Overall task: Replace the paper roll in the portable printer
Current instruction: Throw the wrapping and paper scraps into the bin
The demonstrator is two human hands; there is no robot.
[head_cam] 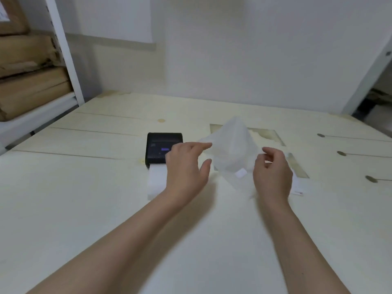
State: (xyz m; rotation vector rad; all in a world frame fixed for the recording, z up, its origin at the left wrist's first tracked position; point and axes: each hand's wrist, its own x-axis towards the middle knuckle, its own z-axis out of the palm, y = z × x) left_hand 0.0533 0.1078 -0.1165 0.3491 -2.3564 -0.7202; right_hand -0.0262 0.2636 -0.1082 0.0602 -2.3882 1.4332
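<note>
The black portable printer [161, 147] lies flat on the table, and a strip of white paper [156, 181] runs out of its near edge toward me. To its right, a translucent white plastic bag [232, 149] rises in a tent shape, with a small white patch [241, 173] near its lower edge. My left hand [186, 166] partly covers the printer; its fingertips touch the bag's left corner and the thumb is spread apart. My right hand [272, 172] has curled fingers pinching the bag's right edge. Motion blur hides what the bag holds.
A white slip with a red mark [298, 188] lies under my right hand. The pale wooden table [95, 187] has cut-out holes [267, 133] at the back right. At left, white shelving [63, 52] holds stacked cardboard boxes [29, 81]. A wall stands behind.
</note>
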